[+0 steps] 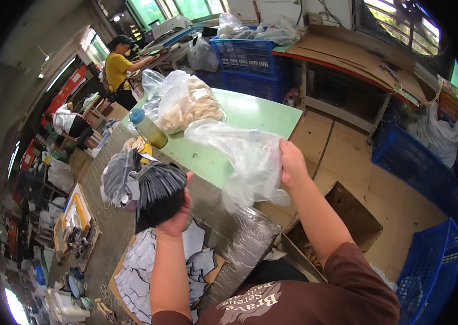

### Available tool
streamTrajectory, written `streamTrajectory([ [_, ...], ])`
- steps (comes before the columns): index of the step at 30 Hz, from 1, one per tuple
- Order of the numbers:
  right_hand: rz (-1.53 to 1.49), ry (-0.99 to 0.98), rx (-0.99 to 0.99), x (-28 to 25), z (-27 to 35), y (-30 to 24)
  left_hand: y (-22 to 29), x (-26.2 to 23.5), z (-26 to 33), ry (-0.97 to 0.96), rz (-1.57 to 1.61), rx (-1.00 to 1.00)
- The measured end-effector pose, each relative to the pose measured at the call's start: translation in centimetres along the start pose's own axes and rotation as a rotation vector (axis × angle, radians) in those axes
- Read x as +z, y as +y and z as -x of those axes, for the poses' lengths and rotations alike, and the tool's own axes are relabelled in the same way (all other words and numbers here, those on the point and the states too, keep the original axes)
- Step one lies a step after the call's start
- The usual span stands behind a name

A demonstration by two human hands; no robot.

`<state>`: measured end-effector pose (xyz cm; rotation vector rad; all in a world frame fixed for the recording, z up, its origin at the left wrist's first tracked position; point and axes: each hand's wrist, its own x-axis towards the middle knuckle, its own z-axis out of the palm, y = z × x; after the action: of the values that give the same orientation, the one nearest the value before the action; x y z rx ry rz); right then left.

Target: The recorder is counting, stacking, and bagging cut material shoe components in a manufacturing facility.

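Your left hand [177,214], just left of the frame's centre, is clamped around a thick fanned bundle of dark flat pieces [150,189], gripped from underneath so the stack stands up and spreads above your fist; a second grey bunch hangs off its left side. Your right hand [292,162], right of centre, is pinched shut on the edge of an empty clear plastic bag [245,157], lifted so the bag droops and its mouth hangs loose toward the bundle. You hold both up off the table, close together but not touching.

Below your left forearm, at the lower middle, a cardboard sheet carries more grey cut pieces [147,271] lying flat. In the upper middle, on the green tabletop [256,116], sits a bulging bag of pale material [185,103] with a blue-capped bottle [147,127] just beside it. An open cardboard box [348,216] waits on the floor at lower right, with blue crates [429,265] beyond it.
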<state>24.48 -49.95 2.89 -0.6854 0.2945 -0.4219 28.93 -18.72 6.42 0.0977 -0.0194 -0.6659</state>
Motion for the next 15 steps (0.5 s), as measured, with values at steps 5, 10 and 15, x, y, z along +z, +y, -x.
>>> streamTrajectory([
  [5, -0.032, 0.036, 0.197, 0.8, -0.5, 5.5, -5.9, -3.3, -2.2, -0.033, -0.458, 0.058],
  [10, 0.26, 0.367, -0.132, -3.5, -3.0, 6.7, -5.7, -3.5, -3.2, 0.098, -0.371, 0.086],
  [15, 1.104, 0.495, -0.889, -3.0, 1.0, 2.5, -3.2, -0.2, -3.9, 0.242, -0.242, 0.186],
])
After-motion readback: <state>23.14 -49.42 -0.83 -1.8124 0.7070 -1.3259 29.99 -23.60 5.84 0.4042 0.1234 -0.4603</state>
